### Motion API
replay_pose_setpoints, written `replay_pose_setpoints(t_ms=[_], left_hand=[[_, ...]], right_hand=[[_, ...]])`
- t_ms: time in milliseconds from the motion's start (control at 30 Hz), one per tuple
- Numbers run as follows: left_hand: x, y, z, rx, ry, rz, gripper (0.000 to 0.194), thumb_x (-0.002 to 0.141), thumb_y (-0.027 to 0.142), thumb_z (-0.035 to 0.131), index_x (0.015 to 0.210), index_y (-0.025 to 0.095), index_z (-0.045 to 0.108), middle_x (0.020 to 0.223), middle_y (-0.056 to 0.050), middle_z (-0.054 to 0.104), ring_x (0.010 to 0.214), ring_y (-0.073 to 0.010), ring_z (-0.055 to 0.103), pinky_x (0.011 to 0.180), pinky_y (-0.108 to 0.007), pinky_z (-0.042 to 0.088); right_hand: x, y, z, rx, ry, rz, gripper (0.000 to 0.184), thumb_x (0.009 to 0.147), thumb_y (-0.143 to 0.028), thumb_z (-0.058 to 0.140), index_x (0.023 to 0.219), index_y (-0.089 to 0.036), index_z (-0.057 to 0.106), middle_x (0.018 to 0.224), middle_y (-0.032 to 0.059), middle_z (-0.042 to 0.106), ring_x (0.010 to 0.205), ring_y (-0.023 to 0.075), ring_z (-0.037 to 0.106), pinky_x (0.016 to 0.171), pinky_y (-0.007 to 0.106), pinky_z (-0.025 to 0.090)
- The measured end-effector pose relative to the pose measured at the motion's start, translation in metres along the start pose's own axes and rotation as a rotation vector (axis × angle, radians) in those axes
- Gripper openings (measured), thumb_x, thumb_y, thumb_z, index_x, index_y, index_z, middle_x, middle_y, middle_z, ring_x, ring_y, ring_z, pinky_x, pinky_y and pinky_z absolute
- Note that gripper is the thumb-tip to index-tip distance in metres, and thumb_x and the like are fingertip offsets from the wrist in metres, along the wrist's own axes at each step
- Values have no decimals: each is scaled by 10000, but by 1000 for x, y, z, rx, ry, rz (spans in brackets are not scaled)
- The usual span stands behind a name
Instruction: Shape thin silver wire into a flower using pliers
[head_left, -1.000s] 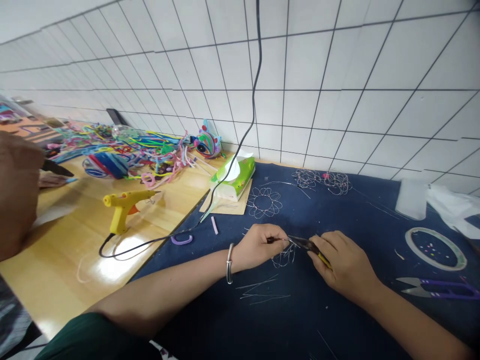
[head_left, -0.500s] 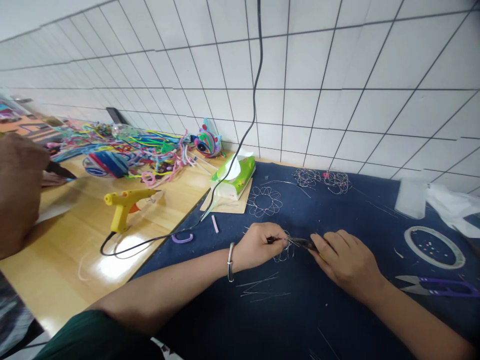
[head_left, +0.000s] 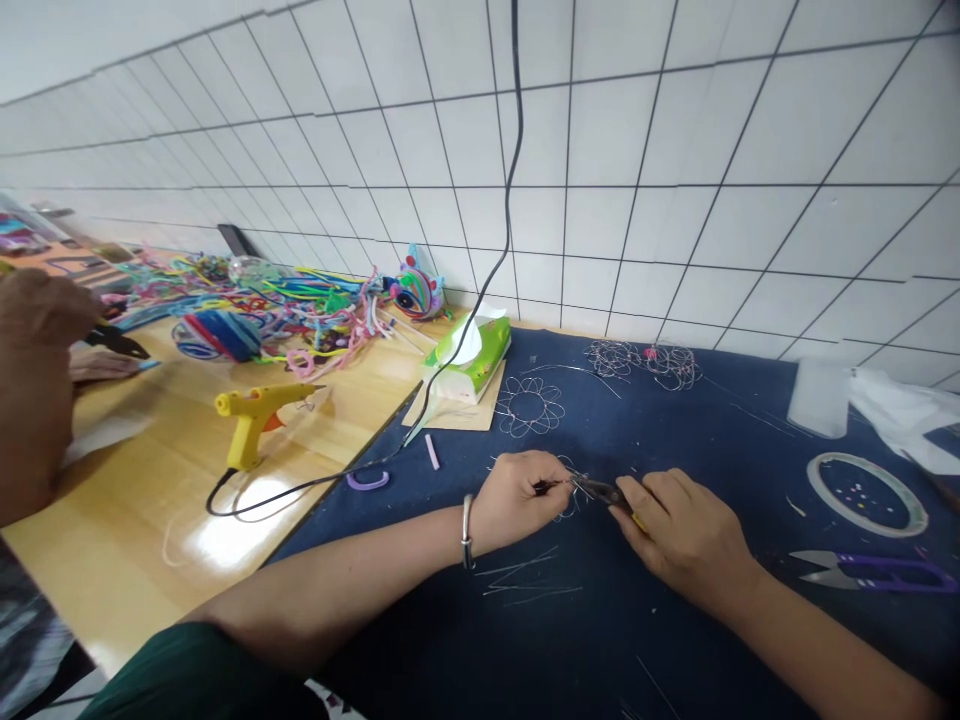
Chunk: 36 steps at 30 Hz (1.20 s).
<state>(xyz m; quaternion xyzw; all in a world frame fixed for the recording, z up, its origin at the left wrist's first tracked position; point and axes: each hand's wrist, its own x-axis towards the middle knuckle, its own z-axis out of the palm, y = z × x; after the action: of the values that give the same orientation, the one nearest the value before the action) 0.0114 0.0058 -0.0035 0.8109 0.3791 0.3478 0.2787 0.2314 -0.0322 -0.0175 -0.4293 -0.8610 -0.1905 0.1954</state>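
Note:
Between my two hands is a piece of thin looped wire [head_left: 571, 505], partly covered by my fingers. My left hand [head_left: 523, 502] pinches it; a dark bit that I cannot make out shows among the fingers. My right hand [head_left: 681, 530] is wrapped round pliers [head_left: 604, 490] with dark jaws and yellow on the handle. The jaws point left and meet the wire close to my left fingertips. Behind my hands a flower-shaped wire ring [head_left: 529, 407] lies flat on the dark blue cloth [head_left: 420, 630]. Several straight wire lengths [head_left: 525, 577] lie in front of my left hand.
Purple thread snips [head_left: 870, 573] and a pale ring with beads [head_left: 814, 490] lie at right. Wire bundles [head_left: 675, 366] sit by the wall. A tissue pack [head_left: 480, 360], a yellow glue gun [head_left: 251, 420] and a cord [head_left: 507, 220] are left. A co-worker's hand [head_left: 45, 320] works at far left.
The pliers and my right hand have shifted slightly, and the jaws now slope down more to the right. My left hand keeps its pinch. The view has moved a little.

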Motion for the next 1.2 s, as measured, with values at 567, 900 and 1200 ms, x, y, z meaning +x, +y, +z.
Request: replay_pose_setpoints(t_ms=[567,900,1200], left_hand=[[0,-6,7,186,112,25,154,722,105,491,620,146,599,583,3,573,562,-83,502,553,-188,365],[1,-4,3,109,59,7,157,728,106,491,629,150,604,606,3,593,575,-85,521,566,-188,382],[0,-3,3,26,51,-16,151,719,90,509,629,143,618,597,6,593,562,-80,521,565,-185,385]], right_hand=[[2,-17,3,60,-22,130,235,814,-270,510,993,-143,592,745,54,512,709,149,493,652,275,392],[2,-17,2,54,-20,106,219,821,-259,492,977,-142,592,717,48,499,675,140,483,614,260,379],[-1,-17,4,70,-46,96,206,821,-250,486,965,-140,583,723,43,496,660,131,468,613,257,376]])
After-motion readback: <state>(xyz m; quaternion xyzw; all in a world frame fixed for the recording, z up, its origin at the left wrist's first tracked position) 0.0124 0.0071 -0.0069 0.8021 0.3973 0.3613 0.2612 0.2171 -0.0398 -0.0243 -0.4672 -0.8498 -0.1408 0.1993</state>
